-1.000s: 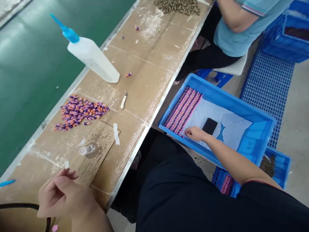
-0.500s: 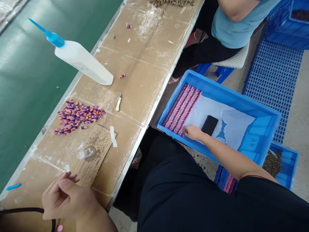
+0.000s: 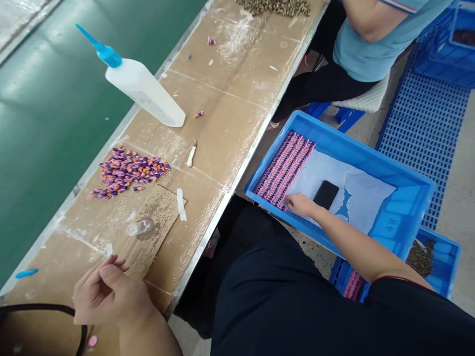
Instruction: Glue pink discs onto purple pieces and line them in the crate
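Along the near edge of the cardboard-topped bench (image 3: 226,109), the left hand (image 3: 111,291) hangs curled, fingers bent toward the thumb, though whether they pinch something tiny I cannot tell; it is nearest a torn cardboard scrap (image 3: 156,222) bearing a small clear vial (image 3: 139,227). To the right, the right hand (image 3: 302,205) reaches into a blue plastic tray (image 3: 371,153), fingers together, tips at the near end of tight rows of pink-and-purple pieces (image 3: 284,168) laid on white paper (image 3: 365,198) beside a black phone (image 3: 325,194). A careless brush from those fingertips could knock a row askew, and the tray, sitting close to the person's lap, could tip if a knee bumps it. Farther left, a purple-and-orange pile (image 3: 128,173) lies loose on the bench below a squeeze bottle (image 3: 143,91) with a blue nozzle, resting on its side; a stray elbow could roll it or scatter pieces over the edge. At the far right, a co-worker in a pale blue shirt (image 3: 371,54) sits beside the bench.
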`<action>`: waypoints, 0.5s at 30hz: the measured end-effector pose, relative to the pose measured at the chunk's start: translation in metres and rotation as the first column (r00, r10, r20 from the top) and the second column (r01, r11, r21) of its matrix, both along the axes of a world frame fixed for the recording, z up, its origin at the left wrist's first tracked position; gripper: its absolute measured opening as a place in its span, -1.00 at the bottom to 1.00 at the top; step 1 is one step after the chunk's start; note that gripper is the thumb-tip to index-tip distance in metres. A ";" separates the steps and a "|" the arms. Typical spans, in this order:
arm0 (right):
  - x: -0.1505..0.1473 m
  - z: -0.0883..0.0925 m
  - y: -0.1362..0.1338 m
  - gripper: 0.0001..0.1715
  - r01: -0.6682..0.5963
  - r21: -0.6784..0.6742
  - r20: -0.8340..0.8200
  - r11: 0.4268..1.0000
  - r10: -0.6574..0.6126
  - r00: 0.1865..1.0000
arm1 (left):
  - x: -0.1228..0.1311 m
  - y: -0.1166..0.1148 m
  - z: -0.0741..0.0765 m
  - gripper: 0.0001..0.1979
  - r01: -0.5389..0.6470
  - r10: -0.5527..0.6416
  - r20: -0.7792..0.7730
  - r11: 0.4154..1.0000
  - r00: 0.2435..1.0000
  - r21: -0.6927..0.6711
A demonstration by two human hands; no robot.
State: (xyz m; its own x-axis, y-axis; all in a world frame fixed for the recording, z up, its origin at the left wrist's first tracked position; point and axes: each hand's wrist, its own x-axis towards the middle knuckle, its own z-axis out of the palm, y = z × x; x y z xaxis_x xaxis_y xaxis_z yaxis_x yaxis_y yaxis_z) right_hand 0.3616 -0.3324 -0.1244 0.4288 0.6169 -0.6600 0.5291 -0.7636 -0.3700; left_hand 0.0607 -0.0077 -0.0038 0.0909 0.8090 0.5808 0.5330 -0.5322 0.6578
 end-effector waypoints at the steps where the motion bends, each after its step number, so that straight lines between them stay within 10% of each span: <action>1: 0.002 0.005 0.000 -0.57 -0.004 0.007 0.020 1.000 0.004 1.000 | -0.002 0.001 0.000 -0.82 0.004 -0.005 0.009 1.000 1.000 0.021; 6: 0.017 0.042 -0.002 -0.64 -0.044 0.228 0.146 0.973 0.010 0.989 | -0.024 0.004 -0.003 -0.75 0.058 -0.056 -0.022 0.989 0.998 0.136; 10: 0.023 0.071 0.028 -0.72 -0.060 0.657 0.159 0.752 -0.060 0.985 | -0.040 -0.005 -0.004 -0.77 0.109 -0.102 -0.062 0.987 0.993 0.119; 15: 0.001 0.093 0.106 -0.72 -0.180 0.835 0.185 0.520 0.043 0.982 | -0.057 -0.052 -0.008 -0.80 0.236 -0.232 -0.042 0.962 0.972 0.135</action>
State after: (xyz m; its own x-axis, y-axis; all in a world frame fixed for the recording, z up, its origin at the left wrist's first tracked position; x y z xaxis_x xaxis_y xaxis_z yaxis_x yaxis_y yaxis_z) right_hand 0.3629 -0.2263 -0.0313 0.3495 0.9025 0.2518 0.6790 -0.0589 -0.7317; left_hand 0.0036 -0.0599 -0.0123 0.2842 0.6753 0.6806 0.3986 -0.7289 0.5567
